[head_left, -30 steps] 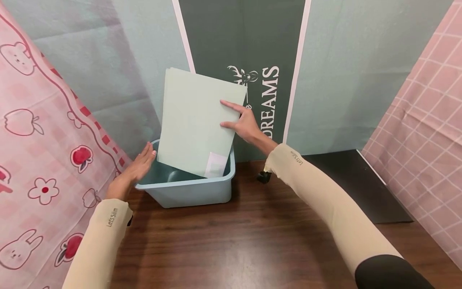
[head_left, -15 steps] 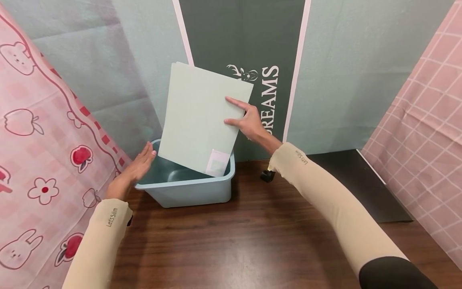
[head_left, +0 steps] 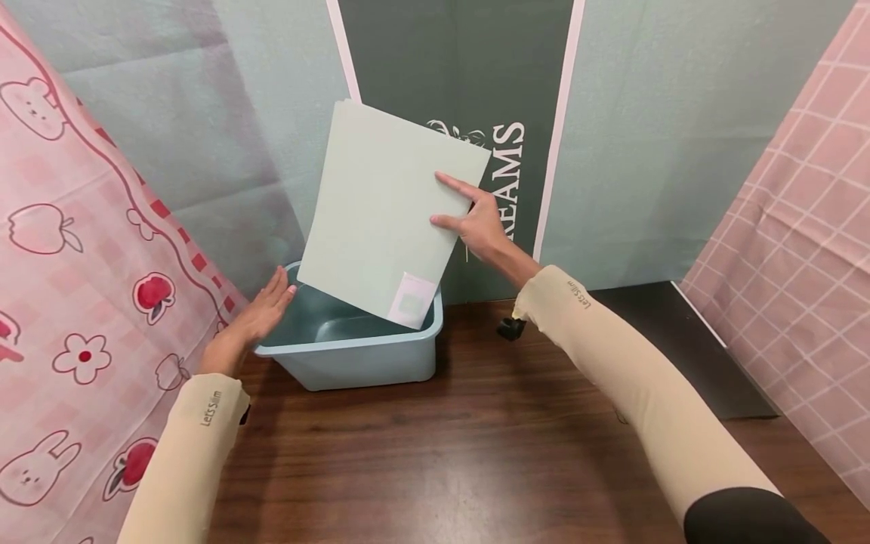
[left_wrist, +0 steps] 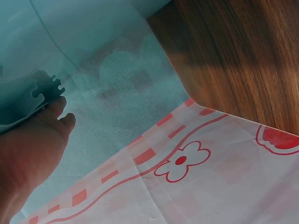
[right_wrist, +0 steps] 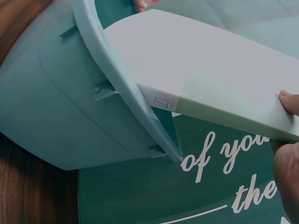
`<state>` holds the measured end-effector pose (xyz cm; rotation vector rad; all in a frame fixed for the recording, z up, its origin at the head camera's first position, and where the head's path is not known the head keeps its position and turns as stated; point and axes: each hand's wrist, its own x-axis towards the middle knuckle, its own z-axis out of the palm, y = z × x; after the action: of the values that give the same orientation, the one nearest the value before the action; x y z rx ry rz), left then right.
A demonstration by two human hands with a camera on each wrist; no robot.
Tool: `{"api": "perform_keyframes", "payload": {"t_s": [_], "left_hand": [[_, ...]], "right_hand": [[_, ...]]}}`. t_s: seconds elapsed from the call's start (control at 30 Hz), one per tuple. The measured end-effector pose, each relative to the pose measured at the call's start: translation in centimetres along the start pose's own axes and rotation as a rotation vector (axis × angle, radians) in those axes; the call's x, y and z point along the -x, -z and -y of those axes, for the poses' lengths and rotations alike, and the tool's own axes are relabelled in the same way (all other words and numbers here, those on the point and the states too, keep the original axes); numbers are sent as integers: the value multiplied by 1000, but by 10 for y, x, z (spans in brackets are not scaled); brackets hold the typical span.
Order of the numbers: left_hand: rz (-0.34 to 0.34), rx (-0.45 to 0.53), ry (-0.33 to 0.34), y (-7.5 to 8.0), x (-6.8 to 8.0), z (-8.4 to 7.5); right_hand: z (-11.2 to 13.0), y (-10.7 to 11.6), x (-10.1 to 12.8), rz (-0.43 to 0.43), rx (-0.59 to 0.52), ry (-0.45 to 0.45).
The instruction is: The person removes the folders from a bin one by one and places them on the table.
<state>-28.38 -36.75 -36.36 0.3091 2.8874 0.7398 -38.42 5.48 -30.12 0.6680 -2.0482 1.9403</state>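
A pale green file folder point(head_left: 384, 211) is tilted above a light blue plastic bin point(head_left: 353, 368), its lower edge still within the bin's mouth. My right hand point(head_left: 476, 219) grips the folder's right edge, thumb and index finger on the front face; its other fingers are hidden behind. A pale label point(head_left: 411, 298) marks the lower right corner. In the right wrist view, the folder's spine point(right_wrist: 233, 116) shows a small printed tag. My left hand point(head_left: 261, 310) holds the bin's left rim, with a fingertip inside and other fingers on the outside point(left_wrist: 58, 105).
A flat black panel point(head_left: 680, 355) lies at the right on the brown wooden table point(head_left: 435, 461). Printed cloths surround it: a pink one point(head_left: 88, 302) at the left, a green one with lettering point(head_left: 462, 60) behind, a pink checked one point(head_left: 802, 249) at the right.
My right hand has drawn the folder up and to the right, tilting it more, so its lower edge sits higher in the bin. The left hand and the bin have stayed put.
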Motion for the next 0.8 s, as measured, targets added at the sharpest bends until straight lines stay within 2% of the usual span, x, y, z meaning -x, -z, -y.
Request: {"api": "perform_keyframes", "payload": {"t_s": [0.37, 0.63, 0.8], "left_hand": [[0, -24, -7, 0, 0, -1], [3, -45, -24, 1, -1, 0], [-6, -45, -29, 1, -2, -2]], "right_hand": [[9, 13, 0, -27, -103, -56], [17, 22, 3, -42, -217, -68], [18, 27, 4, -54, -247, -74]]}}
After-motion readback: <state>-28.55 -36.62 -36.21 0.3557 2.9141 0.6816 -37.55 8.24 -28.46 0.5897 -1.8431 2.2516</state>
